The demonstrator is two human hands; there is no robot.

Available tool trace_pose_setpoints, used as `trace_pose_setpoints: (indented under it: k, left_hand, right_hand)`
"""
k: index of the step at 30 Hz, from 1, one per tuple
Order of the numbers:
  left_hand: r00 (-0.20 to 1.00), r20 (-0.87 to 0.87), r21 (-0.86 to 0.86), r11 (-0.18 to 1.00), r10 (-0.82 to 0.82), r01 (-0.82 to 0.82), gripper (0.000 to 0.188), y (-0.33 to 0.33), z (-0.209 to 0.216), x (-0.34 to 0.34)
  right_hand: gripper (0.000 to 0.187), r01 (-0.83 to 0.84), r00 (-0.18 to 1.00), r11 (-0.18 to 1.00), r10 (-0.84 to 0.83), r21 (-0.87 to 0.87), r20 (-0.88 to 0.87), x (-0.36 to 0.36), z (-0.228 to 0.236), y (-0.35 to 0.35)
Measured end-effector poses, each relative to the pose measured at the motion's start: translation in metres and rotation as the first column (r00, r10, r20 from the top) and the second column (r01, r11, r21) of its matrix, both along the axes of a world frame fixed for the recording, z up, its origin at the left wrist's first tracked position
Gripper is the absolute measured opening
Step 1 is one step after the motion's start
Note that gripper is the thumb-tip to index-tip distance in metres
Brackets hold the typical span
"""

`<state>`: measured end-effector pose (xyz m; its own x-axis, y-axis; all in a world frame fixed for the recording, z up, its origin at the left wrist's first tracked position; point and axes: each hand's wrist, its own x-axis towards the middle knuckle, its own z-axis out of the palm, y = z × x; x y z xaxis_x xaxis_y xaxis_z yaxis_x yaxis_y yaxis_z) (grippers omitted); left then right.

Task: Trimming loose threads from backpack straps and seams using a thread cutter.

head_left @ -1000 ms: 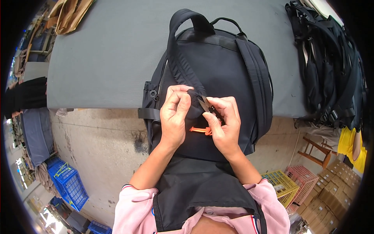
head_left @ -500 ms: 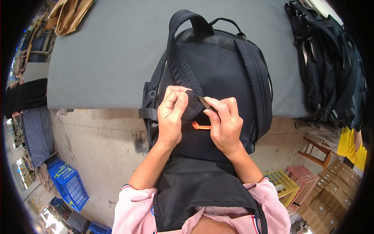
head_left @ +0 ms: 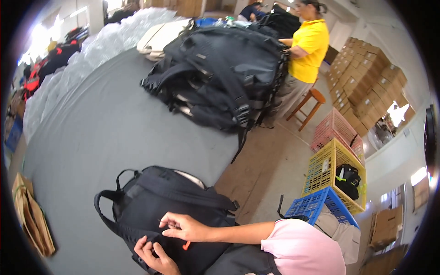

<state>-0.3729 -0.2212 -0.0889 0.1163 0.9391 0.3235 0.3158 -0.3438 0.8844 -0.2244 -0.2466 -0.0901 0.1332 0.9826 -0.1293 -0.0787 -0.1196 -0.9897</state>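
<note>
Gripping dark snips (head_left: 173, 225), right hand (head_left: 189, 229); curled left hand (head_left: 158, 260) at padded black cloth strap (head_left: 129, 232), hold unclear

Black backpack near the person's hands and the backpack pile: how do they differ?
The black backpack is one bag; the backpack pile is several heaped together. The black backpack lies near; the backpack pile lies farther away. Both look mostly black and rest on the grey table.

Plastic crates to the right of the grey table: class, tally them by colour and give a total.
Pink plastic crate: 1
Yellow plastic crate: 1
Blue plastic crate: 1
Total: 3
</note>
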Motion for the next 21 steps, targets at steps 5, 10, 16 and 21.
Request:
trace_pose_setpoints:
  k: [5, 10, 16, 21]
  left_hand:
    - [0.979, -0.168, 0.3, 0.939, -0.119, 0.166, 0.016, -0.007, 0.013, 0.005]
    - [0.947, -0.297, 0.371, 0.898, -0.125, 0.235, 0.027, -0.009, 0.028, -0.017]
    - [0.913, -0.267, 0.357, 0.849, -0.307, 0.39, 0.022, -0.01, 0.041, -0.034]
    - [0.936, -0.257, 0.429, 0.839, -0.24, 0.333, 0.019, -0.016, 0.038, -0.047]
  right_hand:
    - [0.024, 0.029, 0.994, 0.997, -0.036, 0.071, 0.102, -0.018, 0.011, 0.01]
    - [0.031, -0.006, 0.977, 0.998, -0.009, 0.07, 0.215, -0.036, 0.012, 0.012]
    - [0.03, 0.073, 0.969, 0.993, -0.093, 0.094, 0.231, -0.046, 0.012, -0.001]
    - [0.03, 0.119, 0.989, 0.99, -0.125, 0.082, 0.078, -0.059, 0.024, -0.019]
